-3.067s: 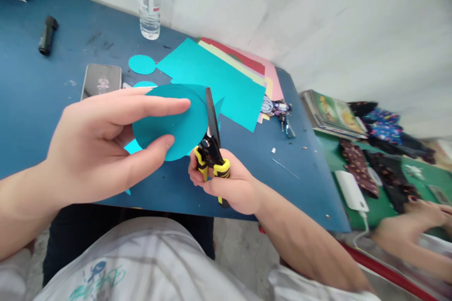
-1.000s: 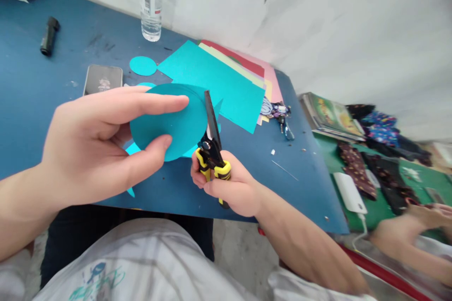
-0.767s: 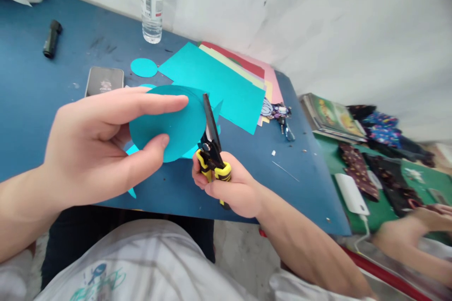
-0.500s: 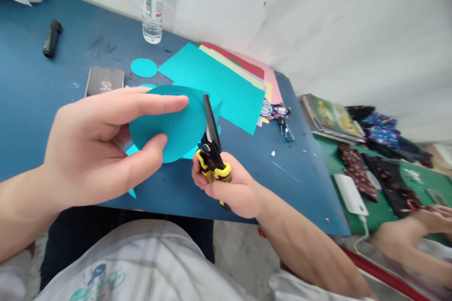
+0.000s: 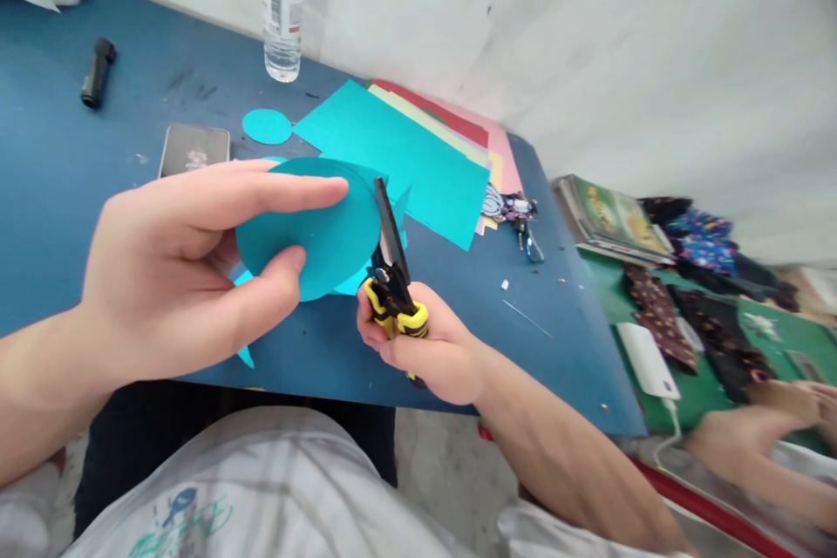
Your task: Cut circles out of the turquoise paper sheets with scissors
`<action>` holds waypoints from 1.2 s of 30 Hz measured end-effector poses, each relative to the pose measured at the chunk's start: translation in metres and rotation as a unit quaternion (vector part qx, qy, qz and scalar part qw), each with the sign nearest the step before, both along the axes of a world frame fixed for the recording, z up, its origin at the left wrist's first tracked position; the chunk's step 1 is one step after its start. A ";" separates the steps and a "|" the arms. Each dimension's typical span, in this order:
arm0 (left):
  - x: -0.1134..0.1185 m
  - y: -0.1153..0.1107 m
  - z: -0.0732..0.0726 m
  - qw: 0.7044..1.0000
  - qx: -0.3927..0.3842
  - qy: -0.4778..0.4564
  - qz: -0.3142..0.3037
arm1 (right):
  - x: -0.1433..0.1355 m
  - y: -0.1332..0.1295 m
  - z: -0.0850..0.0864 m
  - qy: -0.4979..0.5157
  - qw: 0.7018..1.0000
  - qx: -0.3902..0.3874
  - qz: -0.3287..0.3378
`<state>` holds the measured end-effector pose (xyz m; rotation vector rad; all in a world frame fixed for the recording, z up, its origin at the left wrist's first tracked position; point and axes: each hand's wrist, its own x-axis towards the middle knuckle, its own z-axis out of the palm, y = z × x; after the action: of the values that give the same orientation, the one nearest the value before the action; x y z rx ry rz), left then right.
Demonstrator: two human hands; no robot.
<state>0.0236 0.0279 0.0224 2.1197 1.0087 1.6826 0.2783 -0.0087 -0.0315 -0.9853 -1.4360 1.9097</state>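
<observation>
Between its thumb and fingers, my left hand (image 5: 189, 270) pinches a rounded teal paper piece (image 5: 327, 235) above the table. My right hand (image 5: 432, 344) grips black scissors with yellow-trimmed handles (image 5: 396, 305). Their dark blades point up and lie at the right edge of the paper piece. Behind it, a large teal sheet (image 5: 398, 161) rests on a stack of coloured papers, with red (image 5: 451, 120) and pink sheets showing. A small teal oval (image 5: 267, 126) lies to the left of the sheet. Teal scraps are partly hidden beneath the held piece.
On the blue table (image 5: 458, 305) are a phone (image 5: 194, 148), a black cylinder (image 5: 98, 74), a water bottle (image 5: 282, 26) and a patterned trinket (image 5: 516, 207). To the right, a green table holds books (image 5: 611, 218) and a white power bank (image 5: 647, 359), beside another person's hands (image 5: 778, 410).
The held paper piece has shifted very slightly left, and the scissors' blades have moved slightly with it. The other person's hands at the far right have moved a little.
</observation>
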 end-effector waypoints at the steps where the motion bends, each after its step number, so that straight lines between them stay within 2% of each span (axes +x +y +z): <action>1: -0.006 -0.001 -0.003 1.000 -0.001 0.005 -0.014 | 0.000 0.000 0.000 -0.001 1.000 0.000 0.002; 4: -0.021 -0.002 -0.009 0.997 0.002 0.023 -0.068 | 0.001 0.001 0.000 -0.002 1.000 0.000 0.005; 6: -0.026 -0.002 -0.010 0.996 0.005 0.027 -0.082 | 0.000 0.001 0.000 -0.003 1.000 0.000 0.006; 10: -0.026 -0.005 -0.009 0.997 -0.009 0.024 -0.074 | -0.001 0.001 0.001 -0.013 1.000 -0.004 0.000; 14: -0.027 -0.014 -0.010 0.994 -0.089 0.045 -0.038 | -0.002 -0.001 0.003 -0.025 1.000 -0.007 -0.014; 17: -0.029 -0.018 -0.012 0.992 -0.109 0.058 -0.025 | -0.002 -0.002 0.005 -0.030 0.999 -0.009 -0.014; 26: -0.034 -0.015 -0.016 0.994 -0.097 0.054 -0.013 | -0.001 0.000 0.004 -0.040 0.999 -0.010 -0.004; 36: -0.030 -0.013 -0.015 0.996 -0.069 0.037 -0.042 | -0.005 -0.002 0.008 -0.034 0.999 -0.028 -0.021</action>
<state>-0.0064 0.0147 0.0070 2.1170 1.0100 1.4629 0.2736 -0.0104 -0.0239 -1.1069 -1.3944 1.9125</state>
